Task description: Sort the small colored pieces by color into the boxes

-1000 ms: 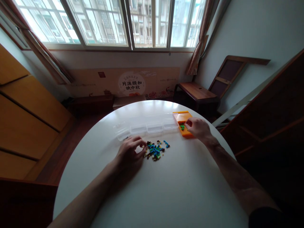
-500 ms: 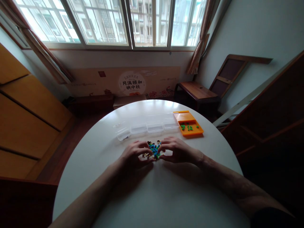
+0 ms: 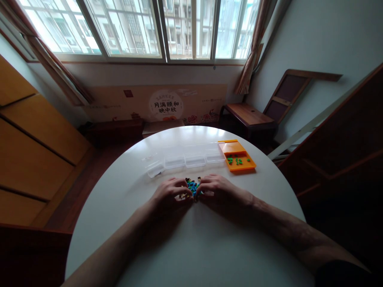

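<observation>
A pile of small building bricks, blue, green, brown and yellowish, lies on the white round table between my hands. My left hand rests at the pile's left side, its fingers curved and the thumb apart from them, with some yellowish bricks showing in the gap. On the right edge of the pile, my right hand has its thumb and fingertips drawn together among the bricks. What those fingertips hold, if anything, is too small to make out.
Beyond the pile stands a row of clear plastic boxes. An orange tray with several green bricks sits to their right. The white table has a curved edge, and a wooden chair stands behind it.
My right hand's thumb and fingers have closed together and shifted slightly left into the pile. My left hand has stayed nearly still. Boxes and tray look unchanged.
</observation>
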Motion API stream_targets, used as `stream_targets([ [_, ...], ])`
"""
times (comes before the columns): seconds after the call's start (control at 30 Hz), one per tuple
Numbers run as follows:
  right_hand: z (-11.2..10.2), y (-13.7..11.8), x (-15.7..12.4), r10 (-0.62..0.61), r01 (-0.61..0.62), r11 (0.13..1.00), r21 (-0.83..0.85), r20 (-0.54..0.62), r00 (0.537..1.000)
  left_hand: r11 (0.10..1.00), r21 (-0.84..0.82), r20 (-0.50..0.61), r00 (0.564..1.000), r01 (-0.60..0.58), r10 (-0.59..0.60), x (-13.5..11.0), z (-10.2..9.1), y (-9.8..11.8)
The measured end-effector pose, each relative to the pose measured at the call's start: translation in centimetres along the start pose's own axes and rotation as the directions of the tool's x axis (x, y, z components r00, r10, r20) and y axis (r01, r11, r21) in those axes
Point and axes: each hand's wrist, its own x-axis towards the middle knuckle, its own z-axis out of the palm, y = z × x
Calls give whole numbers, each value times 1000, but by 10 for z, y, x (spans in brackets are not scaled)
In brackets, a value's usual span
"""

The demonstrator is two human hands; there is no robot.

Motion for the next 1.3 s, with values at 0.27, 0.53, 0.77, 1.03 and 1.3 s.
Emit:
stream_targets([
  [0.27,2,5,0,-14,14,1000,11,-32,999,1000,-13,15,1000,12,-12,-1,1,-2],
  [0.53,3,5,0,-4,10,998,62,-96,995,1000,8,11,1000,28,-28,0,-1,3],
  [0.77,-4,-7,1,107,-78,975,207,-133,985,1000,11,-21,1000,23,-23,2,-2,5],
  [1.03,-6,-12,3,181,-119,925,362,-144,973,999,28,-65,997,30,-28,4,-5,7],
  [1.3,-6,-14,5,204,-137,915,381,-142,969,998,51,-123,992,40,-34,4,3,6],
])
